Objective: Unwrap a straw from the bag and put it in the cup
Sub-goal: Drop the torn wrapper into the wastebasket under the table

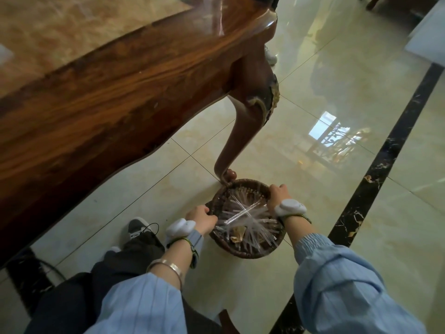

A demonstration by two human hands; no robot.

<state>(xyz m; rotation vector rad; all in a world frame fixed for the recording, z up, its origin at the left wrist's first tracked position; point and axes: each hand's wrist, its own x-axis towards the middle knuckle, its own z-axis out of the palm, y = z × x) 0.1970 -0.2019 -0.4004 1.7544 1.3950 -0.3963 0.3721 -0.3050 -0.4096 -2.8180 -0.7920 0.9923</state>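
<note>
A round dark woven basket (243,251) sits on the floor by the table leg. Several clear wrapped straws (245,214) lie across one another inside it, with a crumpled brown scrap (238,233) among them. My left hand (201,216) grips the basket's left rim. My right hand (278,195) grips the right rim. Both wrists wear white devices, and blue sleeves cover my forearms. No cup and no bag show in the view.
A dark wooden table (108,92) with a marble-look top fills the upper left, and its curved leg (238,138) ends just behind the basket. Glossy cream floor tiles (313,165) spread to the right, crossed by a black marble strip (375,179). My shoe (136,229) is at the left.
</note>
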